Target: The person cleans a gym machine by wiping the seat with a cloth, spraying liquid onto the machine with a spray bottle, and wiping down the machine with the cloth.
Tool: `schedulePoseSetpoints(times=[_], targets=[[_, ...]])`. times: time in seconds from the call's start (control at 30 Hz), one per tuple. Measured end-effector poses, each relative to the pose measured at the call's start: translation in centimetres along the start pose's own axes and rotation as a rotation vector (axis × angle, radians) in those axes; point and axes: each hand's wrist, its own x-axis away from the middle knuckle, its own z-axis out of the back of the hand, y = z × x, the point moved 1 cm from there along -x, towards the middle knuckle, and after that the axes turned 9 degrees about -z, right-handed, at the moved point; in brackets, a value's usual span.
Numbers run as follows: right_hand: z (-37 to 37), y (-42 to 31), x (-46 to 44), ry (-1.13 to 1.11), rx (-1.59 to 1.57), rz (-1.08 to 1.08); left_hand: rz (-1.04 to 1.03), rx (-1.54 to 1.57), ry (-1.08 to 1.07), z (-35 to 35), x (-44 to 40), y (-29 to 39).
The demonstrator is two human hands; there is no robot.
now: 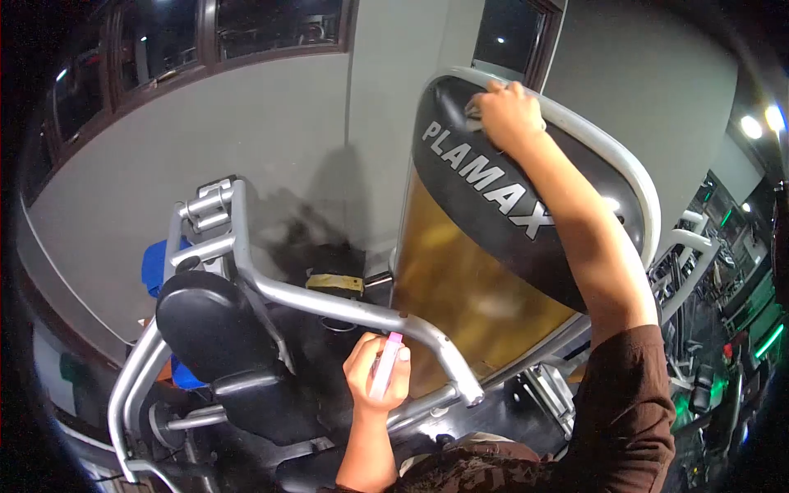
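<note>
My left hand [374,370] is closed around a slim pink-and-white object [385,367] that looks like the top of a spray bottle. Its lower part is hidden by my fingers. This hand is just in front of the silver tube frame [362,311] of a gym machine. High on the machine's tall cover, my right hand [509,115] presses a greyish cloth [474,116] against the black panel [460,97]. Most of the cloth is covered by my fingers. White letters reading PLAMAX [485,181] run below that hand.
A black padded seat back [209,316] stands at left within the bent tubes. Blue items [154,267] lie behind it. A yellow-topped object [335,284] is near the grey wall [271,123]. More gym equipment [707,329] fills the right side.
</note>
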Motion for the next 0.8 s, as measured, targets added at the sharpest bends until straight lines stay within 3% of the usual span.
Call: schedulePoseSetpoints(times=[0.07, 0.27, 0.37, 0.47, 0.63, 0.73, 0.8], targets=[[0.4, -1.7, 2.3, -0.166, 0.024, 0.114, 0.026, -0.001, -0.025, -0.1, 0.3, -0.1], [0.6, -5.4, 14.8, -0.374, 0.241, 0.592, -0.011, 0.034, -0.02, -0.2, 0.5, -0.3], [-1.1, -4.6, 18.3, -0.365, 0.166, 0.654, -0.004, 0.059, -0.001, -0.2, 0.4, -0.1], [1.1, -3.1, 16.5, -0.298, 0.117, 0.549, 0.086, 0.043, -0.006, 0.4, 0.5, 0.5], [3.5, 1.0, 8.5, -0.051, 0.092, 0.153, 0.098, 0.007, 0.009, 0.3, 0.5, 0.7], [5.5, 4.7, 7.4, 0.016, 0.026, -0.049, 0.062, -0.007, 0.016, 0.5, 0.4, 0.3], [6.5, 6.9, 9.2, 0.111, 0.06, -0.075, 0.043, 0.019, 0.01, 0.9, 0.5, 0.2]])
